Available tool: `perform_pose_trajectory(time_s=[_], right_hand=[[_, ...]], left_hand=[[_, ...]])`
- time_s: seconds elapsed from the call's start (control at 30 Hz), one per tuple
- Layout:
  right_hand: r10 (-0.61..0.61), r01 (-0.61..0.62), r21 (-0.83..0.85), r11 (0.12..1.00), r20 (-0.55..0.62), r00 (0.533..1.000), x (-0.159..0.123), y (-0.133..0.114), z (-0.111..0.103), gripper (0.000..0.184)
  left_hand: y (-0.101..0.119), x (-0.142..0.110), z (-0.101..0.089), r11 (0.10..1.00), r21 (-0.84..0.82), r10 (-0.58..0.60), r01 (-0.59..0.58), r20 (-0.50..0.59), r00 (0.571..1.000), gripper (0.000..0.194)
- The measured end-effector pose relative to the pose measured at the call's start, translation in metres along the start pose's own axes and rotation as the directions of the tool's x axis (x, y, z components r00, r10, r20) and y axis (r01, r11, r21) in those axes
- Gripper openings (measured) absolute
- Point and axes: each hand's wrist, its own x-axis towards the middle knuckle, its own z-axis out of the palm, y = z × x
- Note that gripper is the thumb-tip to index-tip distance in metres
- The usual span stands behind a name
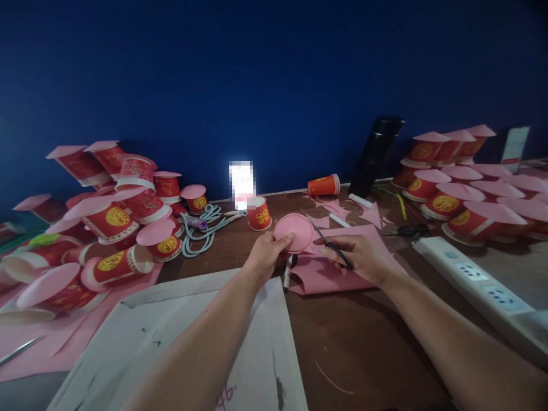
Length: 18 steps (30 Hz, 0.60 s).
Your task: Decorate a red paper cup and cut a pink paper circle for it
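My left hand [269, 254] is closed on a round pink paper disc [295, 228], thumb on its face. A ring shows near the disc's edge, and a bit of dark red lies under it; I cannot tell what that is. My right hand [355, 254] is closed around black-handled scissors [338, 254], their blades pointing up and left beside the disc's right edge. Beneath the right hand lies a folded sheet of pink paper [317, 277]. An upside-down red paper cup [260, 216] stands just behind the left hand.
Red cups topped with pink discs are piled at left [115, 220] and right [454, 202]. A power strip [471, 285], black flask [374, 157], pink scraps [331, 206], lying stacked cups [323, 185] and blue-grey cable [194, 242] surround the hands. A white board [180, 337] lies in front.
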Motion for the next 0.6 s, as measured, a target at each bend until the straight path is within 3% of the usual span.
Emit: perform_pose_trajectory(time_s=[0.6], right_hand=[[0.006,-0.006,0.014,1.0,0.0,1.0,0.0003,0.0,0.0007,0.054]], left_hand=[[-0.0001,0.0,-0.0006,1.0,0.014,0.002,-0.002,-0.006,1.0,0.036]])
